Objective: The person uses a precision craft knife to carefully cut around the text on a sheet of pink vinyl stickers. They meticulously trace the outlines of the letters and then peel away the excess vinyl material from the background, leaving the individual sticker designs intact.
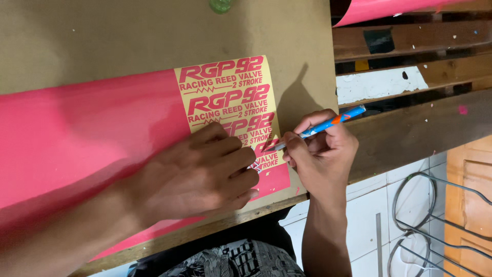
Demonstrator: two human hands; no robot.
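With our left hand (205, 172) flat on the pink vinyl sheet (77, 133), our right hand (323, 154) grips a blue knife (328, 123); upper decals are weeded (yellow backing bare), those near the board's (128, 36) front edge remain.

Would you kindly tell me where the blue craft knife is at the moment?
In the head view, the blue craft knife is right of centre, held in the right hand, its tip at the right edge of the pink vinyl sheet beside the left hand.

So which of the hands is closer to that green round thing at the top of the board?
Left. The left hand lies flat on the pink sheet, roughly below the green round thing. The right hand, holding a blue craft knife, sits further right, near the board's edge.
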